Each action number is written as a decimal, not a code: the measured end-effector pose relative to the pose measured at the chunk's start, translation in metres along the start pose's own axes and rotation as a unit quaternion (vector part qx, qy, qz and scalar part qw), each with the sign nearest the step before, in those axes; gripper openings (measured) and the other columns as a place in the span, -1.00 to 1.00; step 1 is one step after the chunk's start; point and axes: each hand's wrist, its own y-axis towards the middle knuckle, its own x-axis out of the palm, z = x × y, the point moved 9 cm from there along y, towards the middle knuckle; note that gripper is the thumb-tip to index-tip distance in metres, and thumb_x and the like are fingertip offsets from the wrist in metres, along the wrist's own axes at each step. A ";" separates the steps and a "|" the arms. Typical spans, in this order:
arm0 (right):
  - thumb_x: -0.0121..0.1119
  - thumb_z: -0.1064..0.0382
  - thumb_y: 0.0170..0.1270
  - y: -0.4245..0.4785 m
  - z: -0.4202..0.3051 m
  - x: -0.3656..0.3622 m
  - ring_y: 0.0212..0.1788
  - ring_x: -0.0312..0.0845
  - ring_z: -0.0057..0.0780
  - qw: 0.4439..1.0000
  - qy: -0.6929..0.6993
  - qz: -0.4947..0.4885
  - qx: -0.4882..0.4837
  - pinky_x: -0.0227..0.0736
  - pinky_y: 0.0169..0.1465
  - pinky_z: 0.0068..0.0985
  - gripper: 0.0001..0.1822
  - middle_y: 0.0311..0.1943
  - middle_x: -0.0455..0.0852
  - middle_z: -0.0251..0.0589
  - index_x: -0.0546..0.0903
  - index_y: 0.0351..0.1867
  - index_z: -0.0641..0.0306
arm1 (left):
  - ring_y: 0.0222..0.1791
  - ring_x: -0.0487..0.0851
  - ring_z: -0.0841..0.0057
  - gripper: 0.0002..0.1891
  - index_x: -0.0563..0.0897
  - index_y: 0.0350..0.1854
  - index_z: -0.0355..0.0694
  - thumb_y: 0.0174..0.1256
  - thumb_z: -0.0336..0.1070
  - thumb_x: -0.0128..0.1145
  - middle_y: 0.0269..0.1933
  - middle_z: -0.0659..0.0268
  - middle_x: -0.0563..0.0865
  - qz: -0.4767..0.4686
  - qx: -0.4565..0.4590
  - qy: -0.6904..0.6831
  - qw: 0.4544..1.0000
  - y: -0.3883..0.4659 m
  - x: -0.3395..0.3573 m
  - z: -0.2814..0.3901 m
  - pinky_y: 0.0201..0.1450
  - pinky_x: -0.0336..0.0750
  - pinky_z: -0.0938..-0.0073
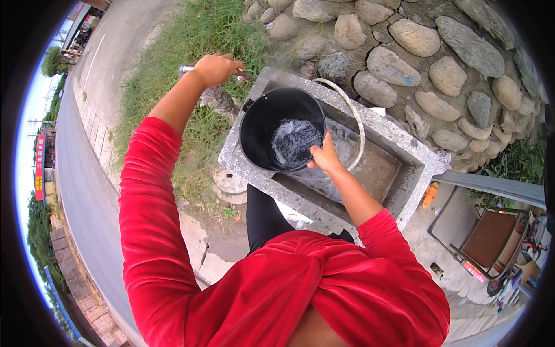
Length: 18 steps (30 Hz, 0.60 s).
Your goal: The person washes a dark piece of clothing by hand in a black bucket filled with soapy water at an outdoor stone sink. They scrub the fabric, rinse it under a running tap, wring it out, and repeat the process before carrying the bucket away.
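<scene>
A black plastic bucket (260,126) rests tilted in a rough concrete sink (418,186), its mouth facing me. Disturbed, frothy water (297,141) covers the bucket's bottom. My right hand (327,154) grips the near right rim, thumb over the edge. Up and to the left, my left hand (219,69) is closed over a metal tap (243,75) on a standing pipe wrapped in grey material (221,100). The hand hides most of the tap's handle. Beside the bucket a white tube (357,121) arcs over the sink; its ends are hard to make out.
A wall of rounded stones (392,67) rises behind the sink. Tall grass (186,108) grows around the pipe, with a road (82,173) beyond. To the right are a metal beam (494,186), an orange slipper (429,195) and a brown folding chair (488,238).
</scene>
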 end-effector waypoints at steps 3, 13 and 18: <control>-0.05 0.47 0.04 -0.022 -0.024 0.017 -0.62 0.55 -0.15 0.987 -0.162 0.023 -0.004 0.56 -0.49 -0.47 -0.14 0.22 -0.03 0.27 -0.25 0.34 0.21 | -0.16 0.53 0.28 -0.77 0.52 -0.06 0.14 0.29 -0.13 -0.11 -0.26 0.30 0.56 0.023 -0.002 0.001 1.000 -0.007 0.004 -0.001 -0.14 0.47 0.30; -0.03 0.47 -0.03 -0.026 -0.076 -0.020 -0.03 0.37 0.26 0.906 -0.374 0.125 -0.153 0.36 0.02 -0.20 -0.13 0.22 0.02 0.29 -0.16 0.35 0.14 | -0.16 0.53 0.26 -0.77 0.51 -0.05 0.12 0.29 -0.14 -0.11 -0.23 0.30 0.55 0.054 -0.020 -0.022 0.998 -0.008 0.005 0.000 -0.14 0.47 0.30; -0.08 0.43 0.08 -0.023 -0.065 -0.008 -0.58 0.58 -0.13 0.971 -0.237 0.010 -0.033 0.54 -0.37 -0.43 -0.17 0.19 0.08 0.32 -0.24 0.35 0.17 | -0.19 0.54 0.25 -0.77 0.50 -0.05 0.10 0.27 -0.16 -0.07 -0.27 0.26 0.52 0.087 -0.028 -0.032 0.995 -0.006 0.011 -0.002 -0.18 0.47 0.29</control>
